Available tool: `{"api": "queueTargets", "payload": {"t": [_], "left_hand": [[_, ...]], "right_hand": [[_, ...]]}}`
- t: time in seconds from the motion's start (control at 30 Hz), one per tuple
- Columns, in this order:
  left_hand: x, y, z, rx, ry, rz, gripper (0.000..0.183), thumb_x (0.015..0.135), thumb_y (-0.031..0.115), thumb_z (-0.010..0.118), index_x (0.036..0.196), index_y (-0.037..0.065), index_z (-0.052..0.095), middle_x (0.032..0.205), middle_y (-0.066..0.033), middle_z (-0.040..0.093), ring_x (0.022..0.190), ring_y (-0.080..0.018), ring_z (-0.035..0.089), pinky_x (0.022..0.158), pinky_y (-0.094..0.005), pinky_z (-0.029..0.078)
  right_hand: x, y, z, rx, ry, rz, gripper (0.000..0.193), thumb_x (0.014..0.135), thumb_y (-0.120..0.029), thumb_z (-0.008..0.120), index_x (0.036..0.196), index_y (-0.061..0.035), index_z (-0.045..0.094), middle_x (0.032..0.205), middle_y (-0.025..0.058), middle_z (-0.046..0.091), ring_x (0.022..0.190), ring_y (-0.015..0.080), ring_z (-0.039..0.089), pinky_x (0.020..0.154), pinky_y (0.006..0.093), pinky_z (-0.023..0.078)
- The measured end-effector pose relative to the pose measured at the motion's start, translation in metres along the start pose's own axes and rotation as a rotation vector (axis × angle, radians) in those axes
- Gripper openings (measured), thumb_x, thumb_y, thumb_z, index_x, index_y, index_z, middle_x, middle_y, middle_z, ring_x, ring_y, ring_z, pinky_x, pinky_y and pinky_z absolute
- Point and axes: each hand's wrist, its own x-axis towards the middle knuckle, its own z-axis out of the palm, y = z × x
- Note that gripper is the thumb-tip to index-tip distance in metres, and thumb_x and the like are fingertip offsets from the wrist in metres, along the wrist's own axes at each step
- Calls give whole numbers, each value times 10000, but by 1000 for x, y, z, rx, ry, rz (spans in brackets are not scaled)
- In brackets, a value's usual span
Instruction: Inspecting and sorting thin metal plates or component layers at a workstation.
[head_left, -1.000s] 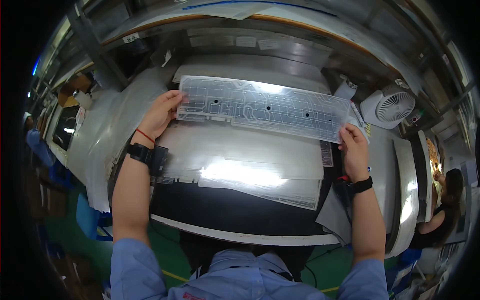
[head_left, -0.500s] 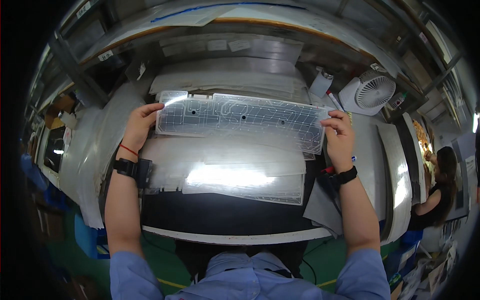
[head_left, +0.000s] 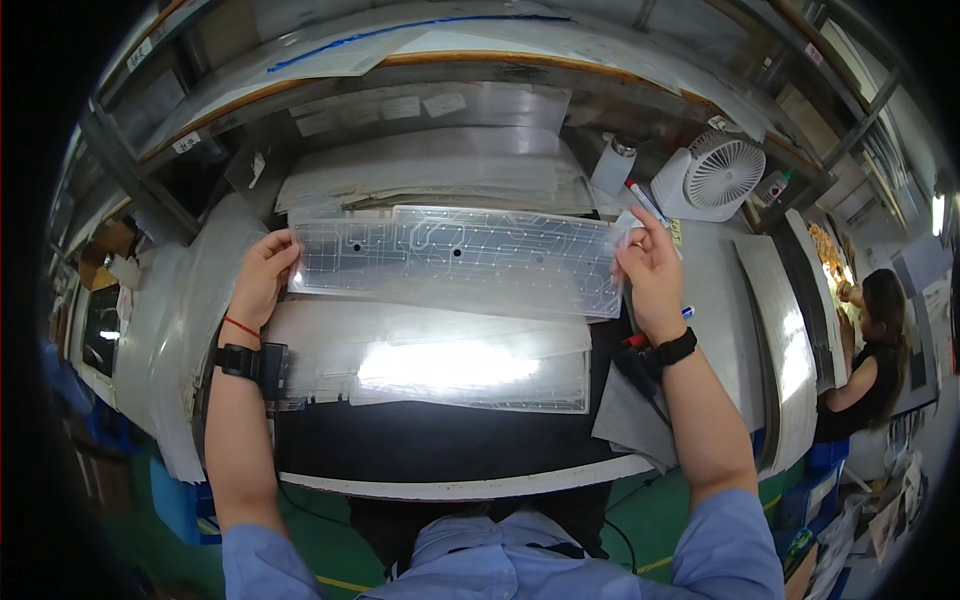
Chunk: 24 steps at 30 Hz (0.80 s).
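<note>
Between my hands is a long, see-through keyboard membrane sheet (head_left: 500, 250), printed with pale circuit lines and a few dark dots. My left hand (head_left: 266, 272) pinches its left end, and the fingers of my right hand (head_left: 648, 262) grip its right end. The sheet is raised over the bench and slightly tilted, with light glinting off it. Below it, a stack of similar clear sheets (head_left: 320, 345) lies on the black work mat (head_left: 440, 445), a bright glare across its middle. Each wrist wears a dark band with a small box.
Behind stand more stacked clear sheets (head_left: 430, 165). To the right are a dispenser bottle (head_left: 613, 167), a white fan (head_left: 710, 178), markers and curved sheet piles (head_left: 775, 350). Another pile (head_left: 180, 330) stands at left. A co-worker (head_left: 875, 350) is at far right.
The membrane sheet and both hands have come slightly nearer to me relative to the bench. The whole view has shifted a little. Both hands keep their hold on the ends.
</note>
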Motion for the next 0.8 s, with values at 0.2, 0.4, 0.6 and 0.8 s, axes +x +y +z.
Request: {"api": "queueTargets", "payload": {"t": [0.2, 0.4, 0.6, 0.8], "left_hand": [[1, -4, 6, -16, -6, 3, 129, 954, 61, 552, 1069, 31, 602, 941, -20, 650, 760, -59, 568, 701, -186, 466], [1, -3, 4, 28, -2, 11, 137, 960, 58, 541, 1080, 35, 603, 943, -7, 648, 774, -56, 569, 708, -184, 465], [1, -3, 5, 8, -24, 30, 125, 964, 64, 540, 1066, 43, 609, 939, 6, 639, 786, -45, 556, 711, -176, 454], [-1, -3, 7, 17, -29, 41, 108, 965, 71, 538, 1040, 52, 613, 925, 18, 631, 764, -41, 540, 694, -167, 435]], "right_hand": [[4, 0, -6, -184, -8, 222, 262, 875, 40, 546, 1129, 33, 609, 824, 7, 621, 738, 63, 584, 637, 210, 465], [6, 9, -12, -384, -119, 94, 228, 849, -3, 602, 1066, 25, 663, 815, 15, 631, 699, 68, 555, 644, 213, 447], [5, 3, -8, -615, -190, -58, 196, 828, -10, 624, 1004, 7, 706, 809, 30, 622, 693, 83, 545, 642, 223, 444], [2, 1, -7, -634, -201, 25, 265, 830, -1, 619, 1086, 30, 681, 826, 13, 636, 719, 57, 569, 666, 203, 464]]}}
